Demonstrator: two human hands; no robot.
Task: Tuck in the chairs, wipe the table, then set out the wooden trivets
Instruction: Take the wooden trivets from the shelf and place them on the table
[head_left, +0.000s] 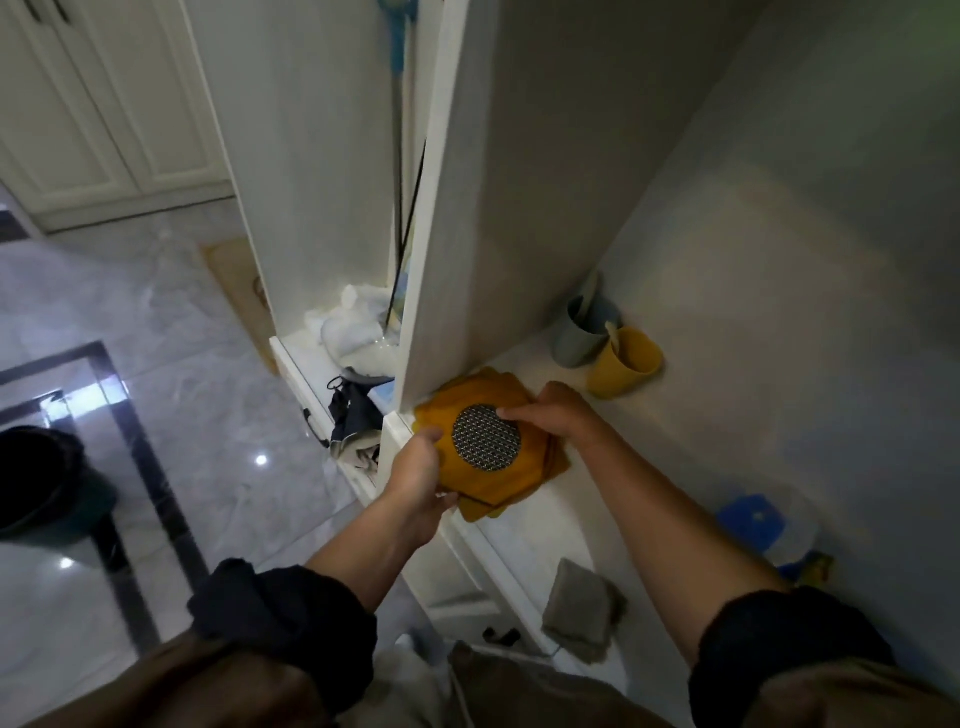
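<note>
Left hand (415, 483) and right hand (556, 415) grip the flat trivet stack (501, 486), disc (485, 438) upward.

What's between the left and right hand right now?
Head view: the stack of wooden trivets, top one's round mesh disc facing up, sits between left hand and right hand.

No legible text, label, brand, number or sign anywhere in view. Top trivet (501, 491) carries round dark disc (486, 438): repeating woven-look pattern only, no letters or digits made out. Blue-lidded container (753, 525) at right edge of counter (649, 467): too blurred to tell whether it carries print. Grey cup (576, 343) and yellow cup (626, 366): plain sides, no marking seen.
</note>
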